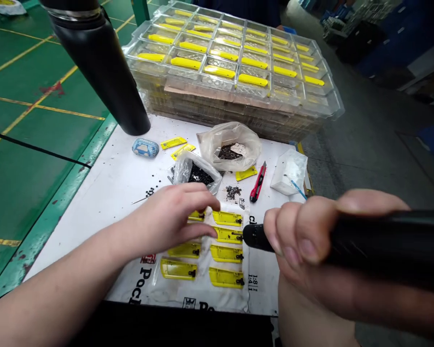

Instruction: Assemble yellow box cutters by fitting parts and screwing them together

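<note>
Two columns of yellow plastic parts with small black pieces at their right ends lie on a printed white sheet (217,300). My left hand (181,214) reaches over the upper parts, thumb and fingers apart, its fingertips around the left end of a yellow part (229,235). Whether it touches that part I cannot tell. My right hand (311,231) is wrapped round a black handheld tool (383,241), whose tip is at the right end of the same part. Lower down, another yellow part (226,278) lies untouched.
Behind the parts are a bag of black pieces (200,174), a larger bag (231,147), a red cutter (258,182) and a white container (289,171). A black bottle (104,72) stands at back left, beside stacked clear trays (238,94). A person stands behind the trays.
</note>
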### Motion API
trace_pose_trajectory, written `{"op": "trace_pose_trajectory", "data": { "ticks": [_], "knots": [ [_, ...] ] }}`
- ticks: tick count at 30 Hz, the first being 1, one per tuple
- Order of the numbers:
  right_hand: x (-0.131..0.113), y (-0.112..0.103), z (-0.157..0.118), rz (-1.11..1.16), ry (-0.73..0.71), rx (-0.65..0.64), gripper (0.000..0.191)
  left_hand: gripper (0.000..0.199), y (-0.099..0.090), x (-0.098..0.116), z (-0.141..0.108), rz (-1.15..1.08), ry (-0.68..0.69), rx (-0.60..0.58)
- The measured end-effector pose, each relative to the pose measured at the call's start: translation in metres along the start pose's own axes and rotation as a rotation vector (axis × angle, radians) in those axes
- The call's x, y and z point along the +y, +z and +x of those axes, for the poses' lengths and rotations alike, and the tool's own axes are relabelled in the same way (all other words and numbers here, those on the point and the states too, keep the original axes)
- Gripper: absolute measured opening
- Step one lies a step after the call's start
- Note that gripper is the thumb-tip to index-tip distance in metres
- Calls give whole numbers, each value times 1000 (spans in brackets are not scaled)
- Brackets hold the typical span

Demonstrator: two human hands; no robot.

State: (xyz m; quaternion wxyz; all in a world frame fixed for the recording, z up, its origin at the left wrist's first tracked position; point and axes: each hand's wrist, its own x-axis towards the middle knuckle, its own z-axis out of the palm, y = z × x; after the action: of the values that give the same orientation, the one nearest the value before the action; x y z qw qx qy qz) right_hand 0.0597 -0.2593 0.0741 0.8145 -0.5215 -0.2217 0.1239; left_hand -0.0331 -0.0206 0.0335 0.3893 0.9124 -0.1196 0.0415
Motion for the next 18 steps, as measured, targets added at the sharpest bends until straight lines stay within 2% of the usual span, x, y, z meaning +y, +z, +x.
{"op": "trace_pose_trajectory", "data": {
  "ticks": [3,6,14,18],
  "knots": [
    [7,23,9,-23,-39,-6,59,13,-15,-14,-8,197,-66,-46],
    [10,36,14,-60,28,-20,77,6,-18,-25,-14,304,-81,-127],
    [10,59,27,-86,75,-178,59,9,-22,-34,-16,361,-138,-168],
    [20,77,33,-128,29,-177,70,15,-26,-34,-15,362,-184,-187]
  ]
}}
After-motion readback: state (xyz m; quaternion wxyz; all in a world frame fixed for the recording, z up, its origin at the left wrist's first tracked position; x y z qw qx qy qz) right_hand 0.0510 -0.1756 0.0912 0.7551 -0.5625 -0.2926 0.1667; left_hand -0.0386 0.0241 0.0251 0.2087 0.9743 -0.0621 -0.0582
